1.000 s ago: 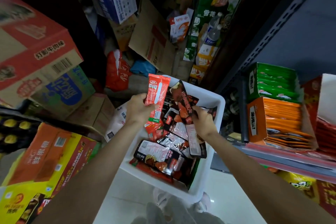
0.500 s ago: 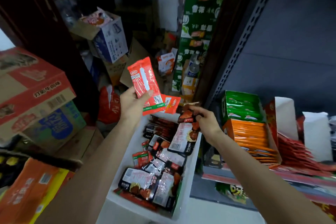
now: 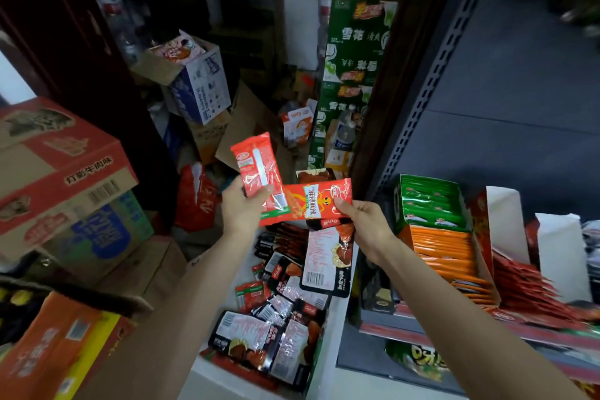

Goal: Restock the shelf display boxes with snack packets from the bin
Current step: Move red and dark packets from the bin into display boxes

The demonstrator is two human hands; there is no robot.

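My left hand (image 3: 242, 209) grips a red snack packet (image 3: 256, 166) that stands upright above the white bin (image 3: 337, 328). My right hand (image 3: 363, 224) pinches the end of a second red packet (image 3: 316, 201) lying crosswise, along with a dark packet (image 3: 328, 261) that hangs down over the bin. The bin holds several dark and red packets. On the shelf to the right stand display boxes: a green one (image 3: 428, 201), an orange one (image 3: 451, 256) and a red one (image 3: 526, 289).
Cardboard cartons (image 3: 58, 172) are stacked at the left. More boxes and a red bag (image 3: 194, 195) crowd the floor behind the bin. A green carton stack (image 3: 350, 75) stands beside the shelf upright (image 3: 418, 114). A lower shelf holds green bags (image 3: 418, 357).
Both hands rose out of the bin. My right hand lifted the dark packet and took hold of the crosswise red packet beside my left hand. The view tilted up toward the shelf.
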